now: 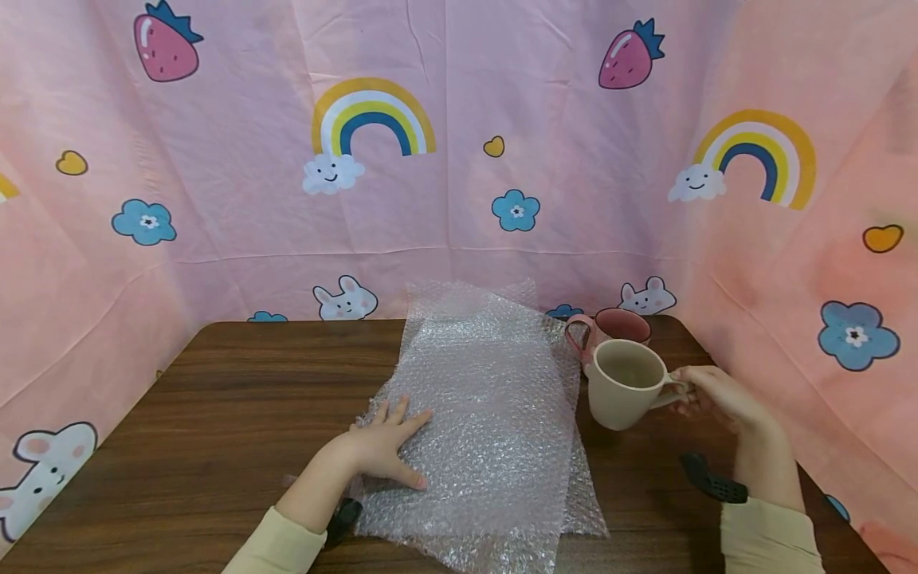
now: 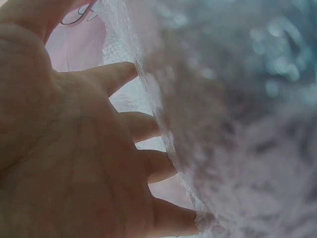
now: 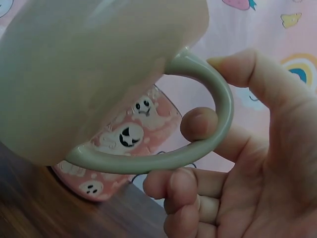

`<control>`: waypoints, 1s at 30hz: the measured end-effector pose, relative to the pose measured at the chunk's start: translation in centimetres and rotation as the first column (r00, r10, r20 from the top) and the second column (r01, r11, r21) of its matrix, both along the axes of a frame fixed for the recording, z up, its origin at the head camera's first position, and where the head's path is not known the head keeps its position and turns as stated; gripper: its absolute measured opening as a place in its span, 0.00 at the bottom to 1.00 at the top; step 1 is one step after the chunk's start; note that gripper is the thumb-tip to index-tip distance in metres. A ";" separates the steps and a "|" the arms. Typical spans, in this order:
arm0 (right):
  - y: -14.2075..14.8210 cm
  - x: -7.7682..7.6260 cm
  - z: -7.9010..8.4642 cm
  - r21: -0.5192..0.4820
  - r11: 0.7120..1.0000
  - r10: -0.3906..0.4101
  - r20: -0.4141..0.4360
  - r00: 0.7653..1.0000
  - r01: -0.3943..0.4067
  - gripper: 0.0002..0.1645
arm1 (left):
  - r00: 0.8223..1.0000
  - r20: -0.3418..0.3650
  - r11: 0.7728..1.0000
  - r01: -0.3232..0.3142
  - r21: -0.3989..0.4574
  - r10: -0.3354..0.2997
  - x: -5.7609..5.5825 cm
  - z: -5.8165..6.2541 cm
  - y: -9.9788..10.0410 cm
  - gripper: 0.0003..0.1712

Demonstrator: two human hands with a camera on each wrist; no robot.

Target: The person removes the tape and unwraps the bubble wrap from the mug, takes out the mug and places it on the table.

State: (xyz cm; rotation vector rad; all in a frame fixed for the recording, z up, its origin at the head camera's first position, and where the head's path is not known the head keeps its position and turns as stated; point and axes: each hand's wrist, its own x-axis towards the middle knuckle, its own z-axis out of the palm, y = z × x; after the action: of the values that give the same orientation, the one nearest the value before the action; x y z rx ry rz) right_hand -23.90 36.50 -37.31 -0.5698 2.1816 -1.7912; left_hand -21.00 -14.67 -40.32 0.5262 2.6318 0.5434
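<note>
A cream mug (image 1: pixel 622 387) hangs tilted above the table at the right, its handle (image 3: pixel 225 106) gripped by my right hand (image 1: pixel 719 396). One fingertip pokes through the handle loop in the right wrist view, with the thumb on its outer side. Sheets of clear bubble wrap (image 1: pixel 480 422) lie layered across the middle of the table. Fingers spread, my left hand (image 1: pixel 387 446) rests on the left edge of the wrap. In the left wrist view its fingertips meet the wrap (image 2: pixel 237 129). Just behind the cream mug stands a pink mug (image 1: pixel 620 323) with white ghost figures, partly hidden.
The dark wood table (image 1: pixel 251 430) extends to the left of the wrap and to the right under the mugs. A pink patterned cloth (image 1: pixel 445 199) hangs along the back and both sides. The wrap's far end reaches up against this cloth.
</note>
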 end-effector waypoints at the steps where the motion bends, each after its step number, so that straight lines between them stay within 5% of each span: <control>1: 0.2 0.0 -0.1 -0.001 1.000 0.001 0.003 1.000 -0.001 0.24 | 1.000 0.000 1.000 0.000 0.000 0.000 0.0 0.0 0.0 0.59; 30: 2.5 -0.3 -2.5 -0.062 0.993 0.101 0.021 0.995 -0.100 0.25 | 1.000 0.007 1.000 -0.001 0.001 0.001 0.0 -0.2 -0.1 0.59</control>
State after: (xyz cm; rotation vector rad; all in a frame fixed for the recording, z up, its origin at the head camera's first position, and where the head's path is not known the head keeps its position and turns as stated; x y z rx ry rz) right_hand -24.20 39.05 -39.78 -0.6558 2.0504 -1.8078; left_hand -21.02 -14.74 -40.51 0.5225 2.6257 0.5463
